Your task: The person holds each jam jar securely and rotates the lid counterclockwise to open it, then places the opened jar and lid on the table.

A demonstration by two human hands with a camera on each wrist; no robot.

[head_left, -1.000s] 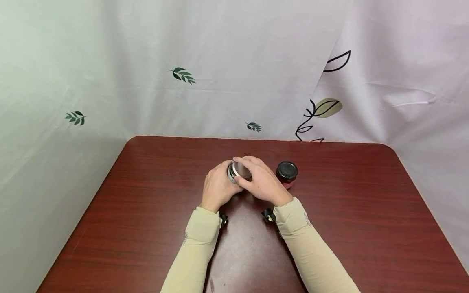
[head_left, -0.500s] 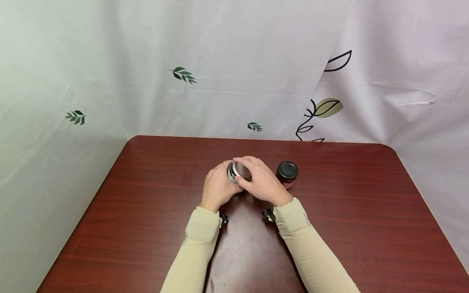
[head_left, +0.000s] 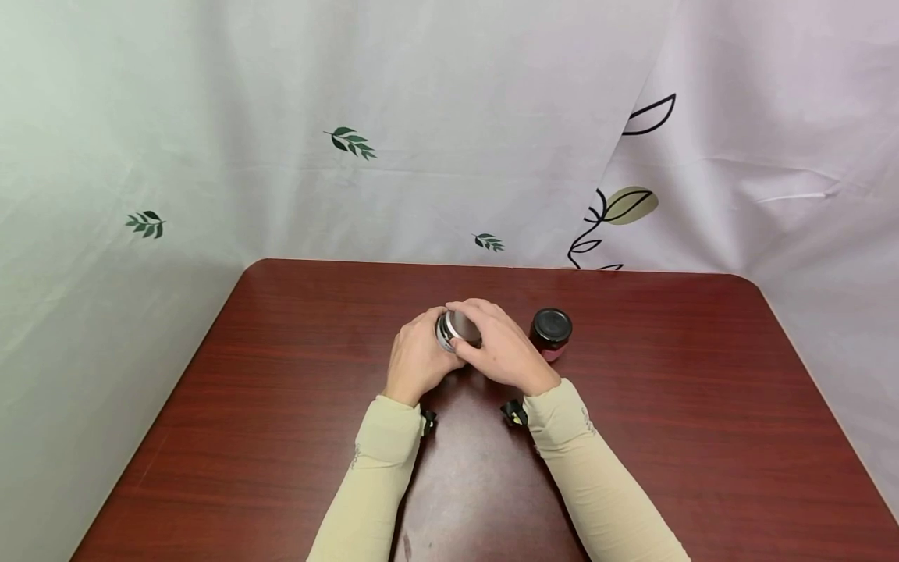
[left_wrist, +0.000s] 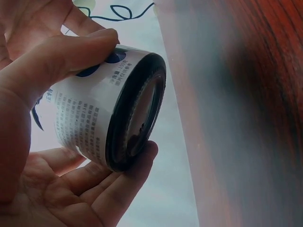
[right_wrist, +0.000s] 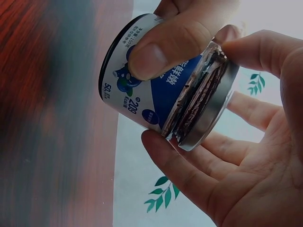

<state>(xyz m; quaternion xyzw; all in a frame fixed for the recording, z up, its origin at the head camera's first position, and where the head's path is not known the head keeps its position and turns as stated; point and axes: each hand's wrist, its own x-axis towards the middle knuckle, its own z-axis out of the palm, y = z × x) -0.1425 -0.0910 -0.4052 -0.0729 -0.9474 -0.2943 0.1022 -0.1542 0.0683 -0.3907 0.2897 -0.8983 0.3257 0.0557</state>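
A small glass jar (right_wrist: 135,90) with a white and blue label and dark contents is held tilted above the table, between both hands. My left hand (head_left: 419,355) grips its body, thumb (left_wrist: 90,49) on the label and fingers beneath, near the dark base (left_wrist: 137,118). My right hand (head_left: 500,345) holds the silver lid (right_wrist: 215,101), thumb and fingers around its edge. Dark contents show through the glass neck beside the lid in the right wrist view. To the right of the right hand stands another jar (head_left: 551,328), upright, with a black lid and a reddish lower part.
The dark red wooden table (head_left: 281,367) spreads out around both arms. A pale curtain (head_left: 421,187) with leaf prints hangs along its back edge and sides. Small black wrist devices sit under both cream sleeves (head_left: 389,429).
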